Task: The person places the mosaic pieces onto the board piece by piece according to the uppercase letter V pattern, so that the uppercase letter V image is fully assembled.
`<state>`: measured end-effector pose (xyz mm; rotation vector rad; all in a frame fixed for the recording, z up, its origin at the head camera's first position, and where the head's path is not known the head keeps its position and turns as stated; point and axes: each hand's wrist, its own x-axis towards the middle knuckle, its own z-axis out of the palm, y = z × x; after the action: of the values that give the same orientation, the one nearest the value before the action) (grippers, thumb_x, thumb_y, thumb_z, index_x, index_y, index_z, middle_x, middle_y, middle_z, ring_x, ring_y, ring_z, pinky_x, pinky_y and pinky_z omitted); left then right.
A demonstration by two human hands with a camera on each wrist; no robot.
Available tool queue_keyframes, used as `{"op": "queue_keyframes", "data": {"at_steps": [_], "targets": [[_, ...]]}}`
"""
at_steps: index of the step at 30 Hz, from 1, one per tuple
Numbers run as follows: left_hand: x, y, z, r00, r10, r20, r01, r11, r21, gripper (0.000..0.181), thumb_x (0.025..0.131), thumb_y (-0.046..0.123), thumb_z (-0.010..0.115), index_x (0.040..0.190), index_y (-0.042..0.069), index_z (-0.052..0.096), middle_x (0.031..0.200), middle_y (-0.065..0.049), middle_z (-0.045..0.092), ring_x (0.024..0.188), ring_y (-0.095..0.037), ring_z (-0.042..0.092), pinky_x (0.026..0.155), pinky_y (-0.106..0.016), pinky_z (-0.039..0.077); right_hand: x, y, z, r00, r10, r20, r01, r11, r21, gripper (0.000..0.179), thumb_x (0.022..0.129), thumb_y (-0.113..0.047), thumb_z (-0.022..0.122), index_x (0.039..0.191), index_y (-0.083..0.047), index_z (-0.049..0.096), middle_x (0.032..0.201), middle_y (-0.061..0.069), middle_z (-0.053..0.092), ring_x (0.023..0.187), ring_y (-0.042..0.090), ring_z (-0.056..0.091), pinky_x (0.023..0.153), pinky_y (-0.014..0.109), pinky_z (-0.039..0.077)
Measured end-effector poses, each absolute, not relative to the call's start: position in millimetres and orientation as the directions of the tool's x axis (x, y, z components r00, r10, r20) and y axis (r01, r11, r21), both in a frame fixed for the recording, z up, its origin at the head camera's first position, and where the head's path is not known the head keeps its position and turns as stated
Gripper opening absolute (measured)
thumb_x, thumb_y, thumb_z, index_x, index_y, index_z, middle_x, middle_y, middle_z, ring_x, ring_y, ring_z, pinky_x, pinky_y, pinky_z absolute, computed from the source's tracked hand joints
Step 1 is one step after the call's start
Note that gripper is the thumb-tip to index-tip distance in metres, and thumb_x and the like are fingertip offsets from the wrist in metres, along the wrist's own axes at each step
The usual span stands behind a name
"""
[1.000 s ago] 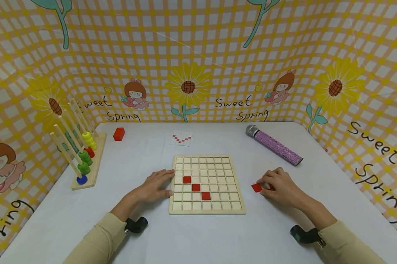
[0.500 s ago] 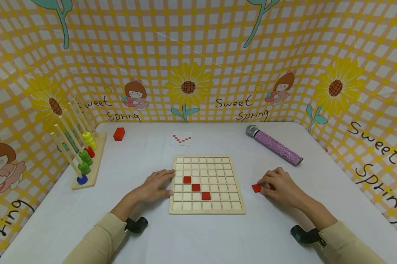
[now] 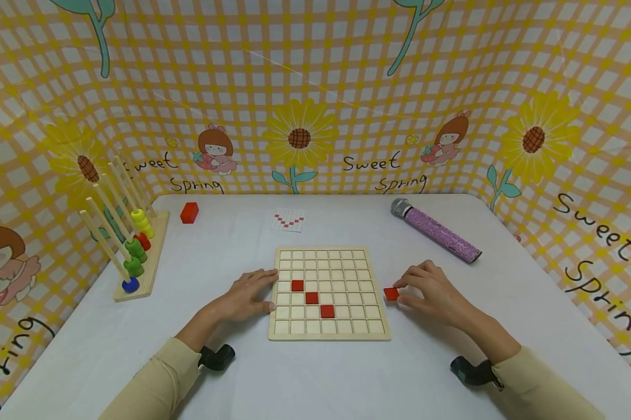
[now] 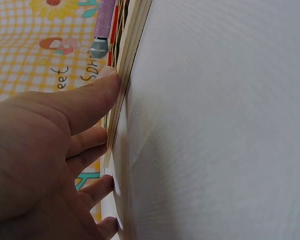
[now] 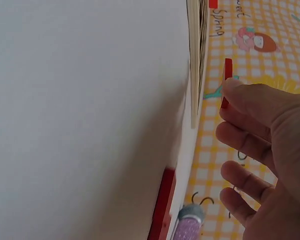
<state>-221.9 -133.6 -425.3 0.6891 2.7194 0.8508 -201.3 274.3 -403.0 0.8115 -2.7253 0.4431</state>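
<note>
A square wooden grid board point(image 3: 328, 337) lies flat on the white table, with red tiles point(image 3: 312, 298) set in three of its cells along a diagonal. My left hand point(image 3: 246, 296) rests at the board's left edge, thumb and fingertips touching its side in the left wrist view. Just right of the board, my right hand point(image 3: 432, 293) pinches another red square tile point(image 3: 391, 294) between thumb and forefinger. The right wrist view shows this tile held up off the table, its other fingers loosely bent. More red pieces point(image 5: 162, 205) lie on the table there, hidden under the hand in the head view.
Behind the board lies a small pattern card point(image 3: 288, 220) with red squares in a V. A purple glittery microphone point(image 3: 436, 230) lies at the back right. At the left stand a peg stacker point(image 3: 155, 256) with coloured beads and a red block point(image 3: 189, 213).
My right hand has lifted the red tile and carried it left, close to the board's right edge. The left hand and the board have stayed in place.
</note>
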Motion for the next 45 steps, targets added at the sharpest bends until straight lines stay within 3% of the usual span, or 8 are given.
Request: {"op": "queue_keyframes", "data": {"at_steps": [21,33,45], "targets": [[-222.7,-134.8,-425.7,-0.856,0.513,-0.057,0.39,0.715,0.58,0.067,0.088,0.026,0.066,0.146,0.009,0.036,0.155,-0.007,0.029,0.143,-0.038,0.019,0.113,-0.061,0.014,-211.7,183.6,-398.3,-0.83,-0.475,0.294,-0.547,0.795,-0.261,0.023,0.079,-0.025,0.076,0.098,-0.013,0.073,0.098,-0.001,0.066,0.095,0.018,0.046,0.081,0.035,0.037],[-221.7,-136.6,-427.6,-0.858,0.512,-0.028,0.403,0.708,0.58,0.067,0.087,0.025,0.066,0.144,0.005,0.038,0.154,-0.01,0.031,0.142,-0.039,0.021,0.112,-0.062,0.016,-221.7,136.6,-399.3,-0.798,-0.49,0.352,-0.584,0.774,-0.245,0.022,0.076,-0.027,0.078,0.093,-0.014,0.074,0.094,-0.001,0.067,0.091,0.018,0.047,0.076,0.032,0.037],[-222.6,-136.6,-427.4,-0.858,0.512,-0.027,0.403,0.705,0.584,0.066,0.087,0.026,0.066,0.144,0.006,0.038,0.154,-0.01,0.031,0.143,-0.039,0.02,0.112,-0.063,0.016,-232.5,99.7,-395.4,-0.828,-0.473,0.3,-0.55,0.789,-0.274,0.02,0.08,-0.028,0.074,0.096,-0.015,0.075,0.1,-0.001,0.069,0.097,0.021,0.047,0.081,0.034,0.039]]}}
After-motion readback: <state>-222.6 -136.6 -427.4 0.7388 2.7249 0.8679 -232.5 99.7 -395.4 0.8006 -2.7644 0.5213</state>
